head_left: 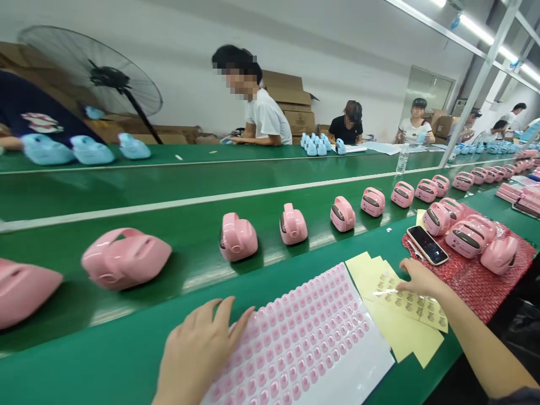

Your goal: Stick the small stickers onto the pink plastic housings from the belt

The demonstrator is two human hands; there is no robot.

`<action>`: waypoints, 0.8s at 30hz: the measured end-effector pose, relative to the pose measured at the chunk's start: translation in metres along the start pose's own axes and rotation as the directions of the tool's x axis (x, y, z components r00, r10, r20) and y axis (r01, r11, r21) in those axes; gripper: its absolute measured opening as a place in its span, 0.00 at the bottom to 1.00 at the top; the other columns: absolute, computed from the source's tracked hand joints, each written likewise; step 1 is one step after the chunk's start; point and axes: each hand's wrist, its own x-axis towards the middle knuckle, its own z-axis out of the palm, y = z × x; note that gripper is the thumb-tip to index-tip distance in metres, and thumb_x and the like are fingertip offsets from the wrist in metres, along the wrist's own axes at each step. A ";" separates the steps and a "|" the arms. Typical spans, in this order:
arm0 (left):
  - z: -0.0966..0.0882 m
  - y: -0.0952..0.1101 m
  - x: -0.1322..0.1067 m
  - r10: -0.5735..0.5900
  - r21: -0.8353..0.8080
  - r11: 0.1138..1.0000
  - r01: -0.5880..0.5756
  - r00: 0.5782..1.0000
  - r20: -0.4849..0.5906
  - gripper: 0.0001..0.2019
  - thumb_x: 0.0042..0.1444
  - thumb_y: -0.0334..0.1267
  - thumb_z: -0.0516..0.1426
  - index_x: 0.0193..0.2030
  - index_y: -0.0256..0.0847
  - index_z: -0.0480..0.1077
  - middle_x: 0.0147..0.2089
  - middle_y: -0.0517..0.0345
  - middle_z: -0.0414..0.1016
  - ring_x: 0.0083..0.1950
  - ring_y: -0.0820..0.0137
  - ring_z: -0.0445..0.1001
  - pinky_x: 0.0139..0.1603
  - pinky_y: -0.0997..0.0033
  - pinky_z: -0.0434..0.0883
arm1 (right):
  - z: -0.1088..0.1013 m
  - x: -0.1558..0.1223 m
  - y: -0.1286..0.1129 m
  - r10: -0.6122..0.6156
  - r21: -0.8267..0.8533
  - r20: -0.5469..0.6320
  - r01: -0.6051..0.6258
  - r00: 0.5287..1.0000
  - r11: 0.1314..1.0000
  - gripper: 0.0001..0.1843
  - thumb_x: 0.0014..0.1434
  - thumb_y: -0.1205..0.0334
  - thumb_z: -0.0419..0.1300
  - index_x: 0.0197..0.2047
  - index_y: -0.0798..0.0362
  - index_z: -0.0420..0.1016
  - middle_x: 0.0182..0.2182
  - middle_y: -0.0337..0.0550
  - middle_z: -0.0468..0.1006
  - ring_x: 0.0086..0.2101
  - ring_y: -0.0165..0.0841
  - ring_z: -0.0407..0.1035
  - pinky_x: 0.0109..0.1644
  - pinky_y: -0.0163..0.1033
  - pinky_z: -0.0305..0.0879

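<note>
White pink-sticker sheet [312, 337] steadied at near surface [105, 365] edge by left hand [202, 351], fingers spread; right hand [417, 278] on yellow label sheet [400, 332], grip unclear.

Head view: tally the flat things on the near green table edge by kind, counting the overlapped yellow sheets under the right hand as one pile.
White sheet of pink stickers, touched by left hand: 1
Pile of pale yellow paper sheets, under right hand: 1
Black smartphone: 1
Red bubble-wrap mat: 1
Lone pale yellow sheet behind smartphone: 1
Total: 5
</note>
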 end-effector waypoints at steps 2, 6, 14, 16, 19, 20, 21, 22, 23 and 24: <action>0.005 0.014 0.002 0.086 0.043 0.995 -0.086 0.996 0.022 0.29 0.52 0.53 0.40 0.42 0.32 0.70 0.47 0.36 0.73 0.50 0.49 0.69 0.45 0.55 0.65 | 0.001 -0.012 0.013 0.120 -0.011 0.059 -0.120 0.991 0.993 0.26 0.35 0.60 0.69 0.39 0.54 0.67 0.36 0.43 0.71 0.38 0.36 0.66 0.37 0.35 0.58; 0.016 0.035 0.011 0.116 -0.006 0.993 -0.118 0.965 0.234 0.32 0.50 0.54 0.41 0.49 0.31 0.67 0.47 0.40 0.75 0.50 0.53 0.70 0.48 0.58 0.64 | 0.010 -0.020 0.011 0.213 -0.018 0.096 -0.213 0.972 0.977 0.17 0.38 0.55 0.67 0.27 0.53 0.65 0.30 0.39 0.69 0.30 0.32 0.65 0.27 0.31 0.52; -0.001 0.051 0.022 -0.017 -0.087 0.994 0.063 0.889 0.458 0.30 0.50 0.56 0.39 0.44 0.35 0.67 0.44 0.43 0.75 0.46 0.55 0.72 0.43 0.62 0.66 | 0.027 -0.005 -0.008 0.249 0.006 -0.057 -0.249 0.967 0.968 0.11 0.50 0.55 0.59 0.25 0.53 0.64 0.28 0.40 0.69 0.29 0.32 0.65 0.26 0.32 0.48; -0.007 0.052 0.022 -0.082 -0.103 0.983 0.149 0.873 0.481 0.29 0.49 0.58 0.39 0.45 0.36 0.65 0.43 0.44 0.75 0.44 0.55 0.72 0.40 0.63 0.66 | 0.030 0.006 -0.015 0.241 0.026 -0.090 -0.239 0.966 0.971 0.10 0.50 0.55 0.59 0.28 0.52 0.64 0.30 0.39 0.70 0.30 0.31 0.65 0.26 0.32 0.48; -0.013 0.049 0.024 -0.152 -0.147 0.956 0.255 0.855 0.495 0.28 0.48 0.60 0.42 0.44 0.40 0.62 0.40 0.48 0.75 0.40 0.56 0.74 0.34 0.66 0.67 | 0.034 0.024 -0.026 0.221 0.052 -0.134 -0.216 0.966 0.975 0.12 0.50 0.54 0.59 0.34 0.52 0.64 0.33 0.39 0.71 0.32 0.32 0.66 0.27 0.32 0.50; -0.014 0.048 0.025 -0.155 -0.177 0.946 0.271 0.858 0.489 0.27 0.47 0.61 0.43 0.43 0.41 0.62 0.38 0.50 0.74 0.39 0.57 0.74 0.33 0.67 0.66 | 0.035 0.030 -0.030 0.213 0.057 -0.143 -0.207 0.967 0.977 0.13 0.50 0.54 0.59 0.36 0.52 0.63 0.34 0.40 0.71 0.33 0.32 0.67 0.28 0.32 0.51; -0.014 0.047 0.027 -0.152 -0.208 0.937 0.280 0.864 0.481 0.27 0.46 0.61 0.44 0.42 0.42 0.62 0.36 0.53 0.74 0.37 0.59 0.74 0.33 0.68 0.66 | 0.036 0.034 -0.032 0.203 0.061 -0.149 -0.196 0.968 0.979 0.14 0.50 0.54 0.59 0.37 0.52 0.63 0.34 0.40 0.71 0.34 0.33 0.67 0.28 0.33 0.52; -0.014 0.046 0.028 -0.148 -0.234 0.929 0.285 0.870 0.470 0.26 0.46 0.61 0.45 0.42 0.42 0.61 0.34 0.55 0.73 0.36 0.60 0.74 0.32 0.69 0.66 | 0.036 0.038 -0.033 0.191 0.063 -0.152 -0.183 0.970 0.981 0.15 0.50 0.54 0.59 0.38 0.52 0.63 0.35 0.41 0.71 0.34 0.33 0.67 0.29 0.33 0.53; -0.012 0.047 0.030 -0.145 -0.251 0.925 0.286 0.874 0.463 0.26 0.47 0.61 0.45 0.42 0.42 0.61 0.32 0.57 0.73 0.34 0.61 0.74 0.32 0.69 0.67 | 0.037 0.040 -0.034 0.176 0.065 -0.154 -0.168 0.972 0.984 0.16 0.51 0.54 0.59 0.40 0.52 0.63 0.35 0.42 0.72 0.34 0.34 0.68 0.30 0.33 0.54; -0.011 0.048 0.032 -0.139 -0.254 0.926 0.279 0.879 0.456 0.26 0.48 0.60 0.45 0.43 0.41 0.61 0.31 0.57 0.73 0.34 0.61 0.74 0.31 0.69 0.67 | 0.037 0.042 -0.034 0.159 0.066 -0.155 -0.150 0.975 0.986 0.16 0.51 0.54 0.59 0.41 0.53 0.63 0.35 0.42 0.72 0.35 0.34 0.68 0.31 0.34 0.55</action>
